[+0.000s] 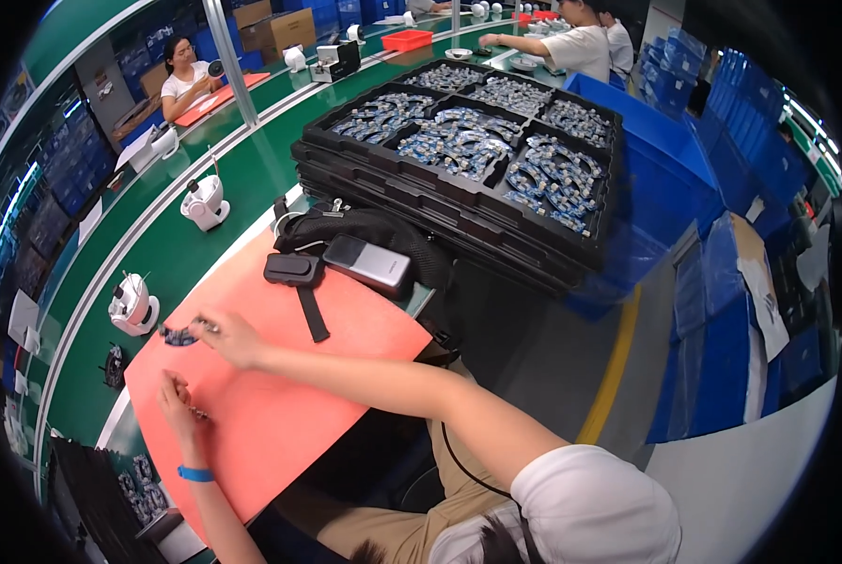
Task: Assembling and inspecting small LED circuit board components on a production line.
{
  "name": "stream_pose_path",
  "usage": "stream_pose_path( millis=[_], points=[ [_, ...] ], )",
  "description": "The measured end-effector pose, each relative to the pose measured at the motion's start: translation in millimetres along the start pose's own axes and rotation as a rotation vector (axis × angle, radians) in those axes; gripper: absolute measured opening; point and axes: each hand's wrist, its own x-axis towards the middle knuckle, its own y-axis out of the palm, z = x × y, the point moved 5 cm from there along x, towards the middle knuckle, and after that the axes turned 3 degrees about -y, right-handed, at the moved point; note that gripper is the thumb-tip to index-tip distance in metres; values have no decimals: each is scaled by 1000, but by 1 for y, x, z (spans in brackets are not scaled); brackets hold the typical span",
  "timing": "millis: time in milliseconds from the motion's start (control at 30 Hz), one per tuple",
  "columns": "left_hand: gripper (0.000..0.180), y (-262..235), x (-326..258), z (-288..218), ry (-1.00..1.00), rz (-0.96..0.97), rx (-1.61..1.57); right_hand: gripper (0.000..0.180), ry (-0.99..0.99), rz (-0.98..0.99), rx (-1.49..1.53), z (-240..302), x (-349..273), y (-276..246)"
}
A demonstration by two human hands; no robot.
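Over the orange-red mat, my right hand is closed with its fingertips at the end of a small curved blue circuit board. Something small and shiny also shows among those fingers, too small to name. My left hand, nearer me and wearing a blue wristband, has its fingers bent inward. A small dark piece shows by its palm, and its kind cannot be made out. A black pouch-like case with a strap and a grey-and-black box-shaped device lie at the mat's far side.
Stacked black trays of similar boards stand ahead right, beside a blue bin. White camera-like units sit on the green conveyor to the left. A black bag lies behind the devices. Co-workers sit farther along the line.
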Motion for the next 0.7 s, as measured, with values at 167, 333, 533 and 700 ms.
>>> stream_pose_path(
  millis=[167,333,533,700],
  points=[
    [37,-9,3,-1,-53,-103,84,18,-54,-147,138,103,-100,-80],
    [33,1,2,11,69,-63,354,19,-459,-624,-764,249,-207,-201],
    [33,18,-2,-2,72,10,390,23,-3,-858,-1312,305,-234,-390],
    [32,10,-1,3,75,24,477,31,210,-552,-1400,273,-219,-449]
  ],
)
